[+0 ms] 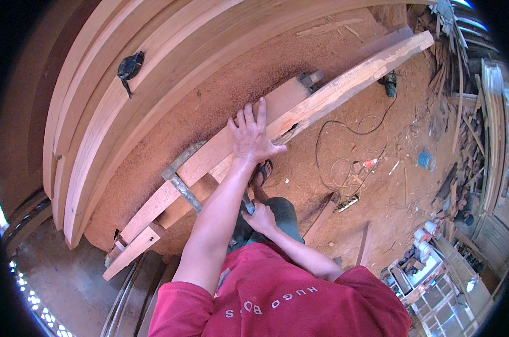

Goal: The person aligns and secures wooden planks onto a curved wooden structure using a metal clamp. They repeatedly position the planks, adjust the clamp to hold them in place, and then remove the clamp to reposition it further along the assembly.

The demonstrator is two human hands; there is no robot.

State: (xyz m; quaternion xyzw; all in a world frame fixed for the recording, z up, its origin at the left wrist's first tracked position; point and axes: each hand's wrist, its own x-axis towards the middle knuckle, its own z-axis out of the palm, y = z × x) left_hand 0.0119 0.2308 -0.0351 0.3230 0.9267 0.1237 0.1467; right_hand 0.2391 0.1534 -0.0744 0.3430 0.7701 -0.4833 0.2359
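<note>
My left hand (250, 135) lies flat with its fingers spread on a long wooden beam (209, 159). Lower down, my right hand (260, 219) is closed around a grey metal handle (249, 204), most of it hidden behind the fist and my left forearm. A metal clamp (182, 188) straddles the beam left of my left forearm. Another clamp head (310, 80) shows at the beam's far end. Beside it runs a rough-edged timber (355, 80) with a dark hole. A shorter wood piece (133, 251) sits at the near left end.
Curved planks (111, 132) stand at the left, with a black tape measure (130, 66) on them. Sawdust covers the ground. A green power tool (388, 84) with its cord (322, 151) lies to the right, near a blue container (426, 161) and a hand plane (349, 203).
</note>
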